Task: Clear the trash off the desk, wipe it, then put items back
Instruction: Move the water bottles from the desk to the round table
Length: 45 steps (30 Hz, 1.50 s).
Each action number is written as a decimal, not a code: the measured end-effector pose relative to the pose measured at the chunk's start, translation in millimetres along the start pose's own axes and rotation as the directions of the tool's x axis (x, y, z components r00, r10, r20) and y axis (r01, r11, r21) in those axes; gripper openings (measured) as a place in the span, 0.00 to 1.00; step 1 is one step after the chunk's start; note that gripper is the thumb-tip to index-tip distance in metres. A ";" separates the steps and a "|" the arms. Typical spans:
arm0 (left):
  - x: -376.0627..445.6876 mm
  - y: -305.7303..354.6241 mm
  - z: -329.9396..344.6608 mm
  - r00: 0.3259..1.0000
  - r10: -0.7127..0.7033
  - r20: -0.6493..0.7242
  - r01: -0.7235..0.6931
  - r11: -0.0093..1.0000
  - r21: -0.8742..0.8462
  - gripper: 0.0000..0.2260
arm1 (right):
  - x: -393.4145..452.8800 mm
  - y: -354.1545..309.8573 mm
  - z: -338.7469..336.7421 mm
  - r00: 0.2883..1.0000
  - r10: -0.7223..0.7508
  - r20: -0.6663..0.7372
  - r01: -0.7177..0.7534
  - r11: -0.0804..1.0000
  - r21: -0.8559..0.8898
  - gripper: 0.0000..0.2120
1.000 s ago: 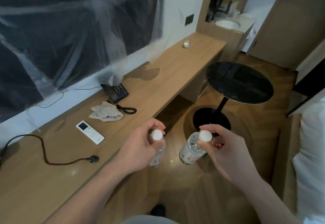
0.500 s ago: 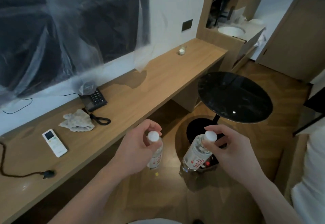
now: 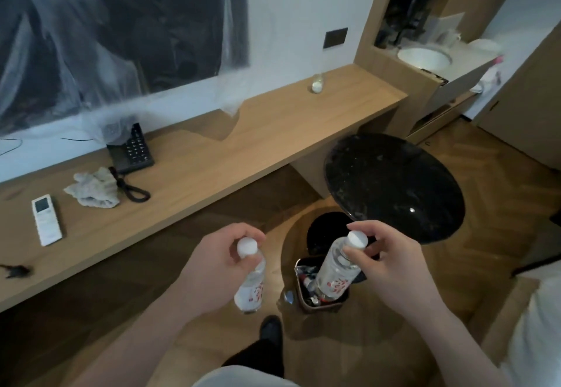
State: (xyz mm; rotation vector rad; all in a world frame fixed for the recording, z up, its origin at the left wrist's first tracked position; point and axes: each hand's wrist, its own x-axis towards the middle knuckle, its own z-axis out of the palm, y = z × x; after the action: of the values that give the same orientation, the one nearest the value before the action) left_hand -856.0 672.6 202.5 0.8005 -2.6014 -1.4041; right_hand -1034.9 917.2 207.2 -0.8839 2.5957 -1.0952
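Note:
My left hand (image 3: 212,268) grips a clear plastic water bottle (image 3: 251,286) with a white cap by its neck, hanging it above the wooden floor. My right hand (image 3: 391,268) holds a second, similar water bottle (image 3: 334,274) by its cap, tilted, with its base over a small brown trash bin (image 3: 321,303) on the floor. The bin holds several bits of trash. To the left runs the long wooden desk (image 3: 243,144).
On the desk lie a white remote (image 3: 46,219), a crumpled grey cloth (image 3: 92,188), a black telephone (image 3: 132,151) with its coiled cord, a cable plug (image 3: 16,270) and a small glass (image 3: 317,84). A round black side table (image 3: 394,186) stands right of the bin.
The view has swung right and down, away from the desk. The trash bin has come into sight, and the right-hand bottle now hangs over it. Both hands kept their bottles.

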 end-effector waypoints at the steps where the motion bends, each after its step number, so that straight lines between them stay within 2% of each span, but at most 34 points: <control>1: 9.1 2.5 6.4 1.000 0.001 0.014 -0.001 1.000 -0.003 0.11 | 8.0 8.0 -3.4 1.000 0.006 0.005 -0.006 1.000 0.006 0.18; 4: 42.2 11.2 25.6 0.999 0.026 0.040 -0.026 1.000 0.001 0.11 | 31.1 31.2 -11.5 1.000 0.019 0.015 -0.019 1.000 0.004 0.18; 8: 98.7 33.0 48.7 0.998 0.064 0.004 -0.064 0.998 0.002 0.11 | 68.9 57.5 -35.9 0.999 0.027 0.032 -0.027 1.000 -0.006 0.17; 15: 192.0 72.4 83.3 0.992 0.126 0.004 -0.126 0.992 -0.011 0.10 | 137.4 110.1 -61.0 0.997 0.072 -0.002 -0.072 0.994 -0.077 0.17; 19: 228.0 90.2 108.5 0.993 0.116 0.036 -0.115 0.993 -0.015 0.09 | 170.0 141.4 -70.6 0.994 0.106 0.001 -0.105 0.991 -0.088 0.17; 28: 292.9 115.2 172.0 0.997 -0.016 0.079 0.015 1.000 0.011 0.09 | 245.4 214.1 -88.4 0.989 0.132 0.061 -0.132 0.991 -0.004 0.17; 32: 320.1 127.1 203.0 0.996 -0.077 0.036 0.078 0.997 -0.012 0.09 | 278.4 243.6 -95.2 0.983 0.089 0.161 -0.089 0.996 -0.008 0.17; 38: 370.2 135.1 243.7 0.979 -0.201 -0.025 0.196 0.971 -0.134 0.10 | 339.3 278.5 -115.9 0.966 0.017 0.256 -0.013 1.000 -0.016 0.16; 45: 407.0 137.1 281.2 0.956 -0.276 -0.103 0.264 0.957 -0.118 0.09 | 404.4 288.6 -119.7 0.942 -0.060 0.330 0.082 0.995 -0.052 0.14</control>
State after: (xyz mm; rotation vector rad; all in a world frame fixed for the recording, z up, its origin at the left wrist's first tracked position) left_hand -1348.2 751.1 79.6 1.2228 -2.3795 -1.4892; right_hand -1536.8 907.4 111.6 -1.0797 2.3495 -0.8005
